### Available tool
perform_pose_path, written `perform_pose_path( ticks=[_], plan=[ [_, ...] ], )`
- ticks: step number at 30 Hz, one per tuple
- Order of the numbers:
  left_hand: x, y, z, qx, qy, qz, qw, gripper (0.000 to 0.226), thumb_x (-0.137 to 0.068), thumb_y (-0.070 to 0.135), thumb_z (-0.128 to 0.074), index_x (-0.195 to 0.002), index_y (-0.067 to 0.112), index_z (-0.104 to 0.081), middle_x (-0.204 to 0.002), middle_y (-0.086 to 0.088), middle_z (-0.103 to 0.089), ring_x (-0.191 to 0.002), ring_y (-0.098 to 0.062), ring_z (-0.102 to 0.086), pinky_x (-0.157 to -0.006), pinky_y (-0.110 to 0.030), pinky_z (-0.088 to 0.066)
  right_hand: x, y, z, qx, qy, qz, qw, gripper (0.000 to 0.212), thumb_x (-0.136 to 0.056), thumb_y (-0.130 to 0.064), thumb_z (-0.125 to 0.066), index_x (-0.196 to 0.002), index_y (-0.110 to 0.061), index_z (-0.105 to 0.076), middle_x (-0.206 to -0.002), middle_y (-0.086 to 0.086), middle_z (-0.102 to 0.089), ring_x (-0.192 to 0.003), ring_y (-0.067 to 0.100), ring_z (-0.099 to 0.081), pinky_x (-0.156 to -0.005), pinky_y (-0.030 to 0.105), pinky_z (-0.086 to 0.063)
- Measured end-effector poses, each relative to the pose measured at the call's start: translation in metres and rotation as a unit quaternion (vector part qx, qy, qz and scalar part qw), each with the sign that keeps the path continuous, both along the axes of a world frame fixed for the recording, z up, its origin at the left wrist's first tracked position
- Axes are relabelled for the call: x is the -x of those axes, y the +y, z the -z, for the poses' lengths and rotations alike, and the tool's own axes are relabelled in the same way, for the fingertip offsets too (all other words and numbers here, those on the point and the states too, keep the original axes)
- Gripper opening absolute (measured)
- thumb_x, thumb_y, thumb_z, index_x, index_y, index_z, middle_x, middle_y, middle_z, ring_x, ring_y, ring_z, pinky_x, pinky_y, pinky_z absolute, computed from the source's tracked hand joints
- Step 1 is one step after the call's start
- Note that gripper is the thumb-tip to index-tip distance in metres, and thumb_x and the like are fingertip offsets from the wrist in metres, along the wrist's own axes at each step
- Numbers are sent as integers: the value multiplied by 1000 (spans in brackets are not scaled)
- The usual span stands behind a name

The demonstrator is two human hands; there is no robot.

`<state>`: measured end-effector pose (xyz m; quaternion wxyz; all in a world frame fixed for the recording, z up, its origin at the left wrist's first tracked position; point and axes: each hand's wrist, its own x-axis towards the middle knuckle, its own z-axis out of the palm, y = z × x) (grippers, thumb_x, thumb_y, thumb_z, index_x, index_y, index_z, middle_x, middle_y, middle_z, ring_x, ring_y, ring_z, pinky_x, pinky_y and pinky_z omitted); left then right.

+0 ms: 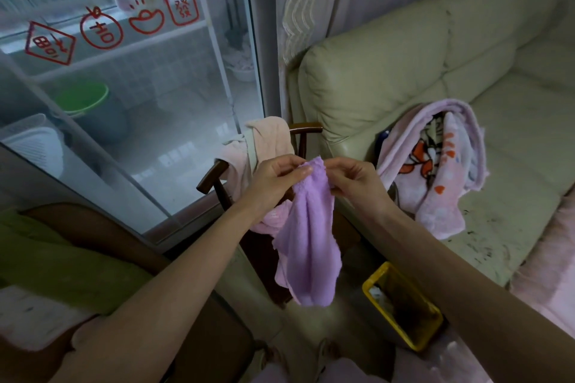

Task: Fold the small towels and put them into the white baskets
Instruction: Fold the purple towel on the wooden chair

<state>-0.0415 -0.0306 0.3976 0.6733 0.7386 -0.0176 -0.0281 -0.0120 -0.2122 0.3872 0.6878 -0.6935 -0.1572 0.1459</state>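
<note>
A small purple towel (306, 239) hangs in the air in front of me, bunched and drooping. My left hand (273, 177) pinches its top edge from the left, and my right hand (357, 183) pinches the same edge from the right, close together. Behind the towel, pink towels (269, 140) are draped over the back of a dark wooden chair (214, 177). A white basket (34, 140) stands beyond the glass door at the far left; I cannot tell whether it is one of the task's baskets.
A cream leather sofa (404, 65) fills the right, with a pink cartoon blanket (435, 165) heaped on it. A yellow bin (401, 305) stands on the floor below my right arm. A green cushion (46, 264) lies at the left. A glass door (140, 71) with red stickers is ahead.
</note>
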Motion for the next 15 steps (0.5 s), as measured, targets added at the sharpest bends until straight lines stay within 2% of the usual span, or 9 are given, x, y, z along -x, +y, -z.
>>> perform_pose_path(
  ticks=[5,8,10,13,15],
  plan=[
    [-2,-4,1,33,27,-38,998,10,-93,18,-60,-94,13,-68,-85,2,-69,-81,-8,-66,-74,-19,-52,-1,6,0,-11,-18,20,1000,35,-93,-2,-51,-98,-27,-75,-96,0,-74,-90,16,-69,-71,21,-54],
    [-2,-5,1,8,44,-52,998,17,-92,21,-61,-99,6,-66,-80,5,-65,-68,1,-61,-63,-10,-49,-3,5,-2,-1,-26,1,1000,31,-95,-4,-50,-101,-21,-75,-97,-2,-73,-91,14,-69,-71,19,-54],
    [-3,-5,0,-6,48,-53,997,16,-92,21,-61,-98,7,-66,-79,4,-64,-66,1,-59,-61,-9,-48,-4,4,-4,13,-35,-11,999,29,-96,-6,-50,-102,-21,-74,-97,-2,-73,-91,14,-69,-70,19,-54],
    [-5,-3,-3,-32,41,-51,997,19,-91,17,-62,-98,-1,-65,-78,-7,-65,-67,-3,-62,-66,-17,-49,-5,6,-8,33,-51,-25,998,28,-97,-14,-51,-98,-31,-73,-95,-5,-73,-89,12,-69,-69,18,-54],
    [-6,0,-4,-42,40,-49,997,21,-89,22,-65,-100,4,-65,-83,-19,-69,-75,-18,-64,-69,-30,-50,-5,8,-10,41,-41,-31,998,21,-96,-22,-55,-96,-33,-74,-93,-6,-73,-88,8,-68,-69,16,-53]
  ],
)
